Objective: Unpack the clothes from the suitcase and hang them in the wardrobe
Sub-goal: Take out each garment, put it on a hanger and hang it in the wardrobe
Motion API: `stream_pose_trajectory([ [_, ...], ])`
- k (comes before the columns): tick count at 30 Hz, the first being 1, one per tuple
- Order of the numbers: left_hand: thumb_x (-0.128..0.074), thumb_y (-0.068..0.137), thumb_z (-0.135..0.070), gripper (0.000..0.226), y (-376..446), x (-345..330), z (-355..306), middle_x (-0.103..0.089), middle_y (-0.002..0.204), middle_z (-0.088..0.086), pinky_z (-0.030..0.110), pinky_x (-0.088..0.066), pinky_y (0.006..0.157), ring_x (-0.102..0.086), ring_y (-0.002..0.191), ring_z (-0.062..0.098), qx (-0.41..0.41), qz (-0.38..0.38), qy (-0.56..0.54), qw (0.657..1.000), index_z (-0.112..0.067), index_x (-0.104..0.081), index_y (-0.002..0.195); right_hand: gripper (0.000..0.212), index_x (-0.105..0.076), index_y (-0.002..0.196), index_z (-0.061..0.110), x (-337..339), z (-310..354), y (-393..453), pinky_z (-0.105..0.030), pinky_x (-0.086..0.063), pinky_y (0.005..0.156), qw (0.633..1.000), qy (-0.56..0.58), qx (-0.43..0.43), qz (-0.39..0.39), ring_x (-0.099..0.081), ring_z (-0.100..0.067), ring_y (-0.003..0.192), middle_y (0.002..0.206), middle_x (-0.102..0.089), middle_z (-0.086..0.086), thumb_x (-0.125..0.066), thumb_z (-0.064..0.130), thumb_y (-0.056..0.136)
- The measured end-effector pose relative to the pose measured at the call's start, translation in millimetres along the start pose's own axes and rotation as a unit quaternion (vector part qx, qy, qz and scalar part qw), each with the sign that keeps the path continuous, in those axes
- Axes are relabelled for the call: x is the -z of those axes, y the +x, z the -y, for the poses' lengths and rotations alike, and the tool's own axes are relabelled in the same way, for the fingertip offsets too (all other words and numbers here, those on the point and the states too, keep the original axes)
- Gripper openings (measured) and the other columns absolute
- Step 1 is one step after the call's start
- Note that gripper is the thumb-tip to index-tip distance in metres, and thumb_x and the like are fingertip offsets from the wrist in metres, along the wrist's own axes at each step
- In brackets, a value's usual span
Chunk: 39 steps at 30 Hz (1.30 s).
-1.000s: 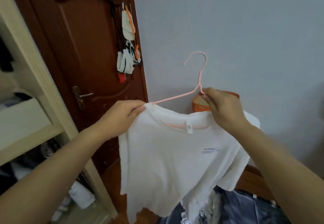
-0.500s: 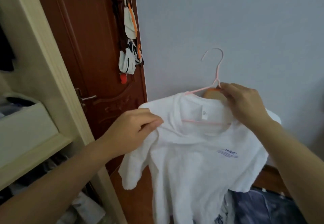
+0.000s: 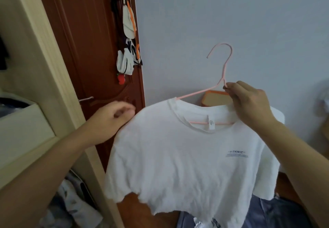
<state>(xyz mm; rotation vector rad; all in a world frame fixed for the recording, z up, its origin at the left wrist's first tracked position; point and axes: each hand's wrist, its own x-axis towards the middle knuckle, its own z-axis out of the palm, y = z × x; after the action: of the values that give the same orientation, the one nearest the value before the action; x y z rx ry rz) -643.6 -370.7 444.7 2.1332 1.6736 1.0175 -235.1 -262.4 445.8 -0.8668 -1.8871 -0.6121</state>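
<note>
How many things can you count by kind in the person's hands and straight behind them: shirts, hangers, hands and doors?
White short-sleeved T-shirt: 1
Thin pink wire hanger: 1
Hands: 2, left hand and right hand
Reddish-brown panelled wooden door: 1
Total: 5

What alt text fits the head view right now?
A right hand pinches a pink hanger carrying a white T-shirt before a grey wall; the blurred left hand sits at the shirt's shoulder, a wardrobe frame at left.
</note>
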Motion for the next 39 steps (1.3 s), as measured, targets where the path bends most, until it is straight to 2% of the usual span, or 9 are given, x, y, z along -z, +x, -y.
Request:
stream_pose_trajectory([
  [4,-0.042,0.103,-0.044,0.04,13.8,-31.2,-56.4,-0.071,0.093,-0.002,0.04,-0.053,0.084,-0.067,0.089,0.015,-0.099,0.025,0.078,0.992,-0.02,-0.075,0.109,0.035,-0.068,0.112,0.015,-6.2,39.0,11.1,-0.04,-0.049,0.05,0.994,0.06,0.056,0.068,-0.064,-0.033,0.069,0.085,-0.065,-0.001,-0.039,0.033,0.104],
  [8,-0.036,0.099,-0.047,0.049,12.9,-60.1,-86.9,-0.065,0.074,0.001,0.045,-0.048,0.069,-0.061,0.071,0.021,-0.123,-0.075,0.09,0.985,-0.014,-0.072,0.092,0.033,-0.069,0.112,0.018,0.9,46.6,15.1,-0.039,-0.049,0.05,0.99,0.098,0.072,0.074,-0.067,-0.03,0.073,0.087,-0.069,0.002,-0.041,0.035,0.105],
  [13,-0.043,0.101,-0.039,0.03,-5.9,-60.0,-108.5,-0.063,0.083,-0.002,0.049,-0.052,0.065,-0.063,0.077,0.028,-0.113,-0.137,0.214,0.96,-0.02,-0.065,0.094,0.035,-0.069,0.103,0.015,3.3,31.4,10.8,-0.038,-0.05,0.059,0.974,0.179,0.076,0.117,-0.065,-0.024,0.073,0.083,-0.069,0.002,-0.045,0.041,0.102],
  [19,-0.055,0.102,-0.02,0.017,-43.5,-22.1,-122.1,-0.062,0.102,0.003,0.034,-0.051,0.053,-0.064,0.074,0.027,-0.123,-0.177,0.366,0.905,-0.012,-0.069,0.103,0.038,-0.06,0.073,0.02,5.8,29.8,10.6,-0.022,-0.033,0.057,0.939,0.305,0.03,0.156,-0.05,-0.011,0.061,0.059,-0.052,0.012,-0.042,0.043,0.098],
  [27,-0.056,0.102,-0.019,0.011,-89.6,35.3,-124.4,-0.06,0.093,-0.003,0.031,-0.046,0.057,-0.061,0.075,0.023,-0.035,-0.237,0.411,0.88,-0.016,-0.067,0.101,0.055,-0.07,0.087,0.01,20.5,83.2,60.2,-0.027,-0.049,0.071,0.896,0.351,-0.048,0.268,-0.064,-0.02,0.074,0.076,-0.069,-0.004,-0.04,0.053,0.1],
  [29,-0.053,0.104,-0.024,0.013,-94.6,63.1,-126.8,-0.05,0.086,-0.009,0.03,-0.04,0.059,-0.055,0.071,0.021,-0.028,-0.235,0.418,0.877,-0.018,-0.063,0.097,0.051,-0.071,0.109,0.018,40.4,117.9,97.3,-0.033,-0.054,0.09,0.85,0.434,-0.036,0.296,-0.07,-0.015,0.093,0.099,-0.075,0.002,-0.034,0.053,0.104],
  [32,-0.037,0.105,-0.044,0.025,-101.6,115.2,-126.6,-0.052,0.083,-0.007,0.036,-0.043,0.059,-0.052,0.07,0.023,-0.018,-0.23,0.419,0.878,-0.027,-0.051,0.093,0.047,-0.058,0.11,0.013,67.7,173.0,152.5,-0.04,-0.055,0.092,0.711,0.585,-0.06,0.386,-0.073,-0.023,0.099,0.112,-0.074,-0.004,-0.032,0.051,0.104],
  [35,-0.035,0.105,-0.043,0.031,-105.8,168.3,-122.1,-0.058,0.085,-0.003,0.04,-0.044,0.063,-0.053,0.073,0.023,-0.016,-0.216,0.428,0.878,-0.022,-0.054,0.093,0.061,-0.057,0.097,0.013,74.4,222.1,193.1,-0.034,-0.055,0.069,0.581,0.67,-0.085,0.455,-0.07,-0.027,0.095,0.12,-0.07,-0.013,-0.024,0.064,0.1],
  [39,-0.041,0.105,-0.038,0.023,-118.3,230.5,-106.8,-0.054,0.083,-0.01,0.04,-0.047,0.069,-0.05,0.074,0.012,-0.023,-0.182,0.435,0.882,-0.025,-0.053,0.09,0.09,-0.067,0.113,0.004,64.2,289.2,224.3,-0.021,-0.037,0.038,0.481,0.739,-0.117,0.457,-0.062,-0.023,0.075,0.117,-0.068,-0.016,-0.015,0.075,0.095],
])
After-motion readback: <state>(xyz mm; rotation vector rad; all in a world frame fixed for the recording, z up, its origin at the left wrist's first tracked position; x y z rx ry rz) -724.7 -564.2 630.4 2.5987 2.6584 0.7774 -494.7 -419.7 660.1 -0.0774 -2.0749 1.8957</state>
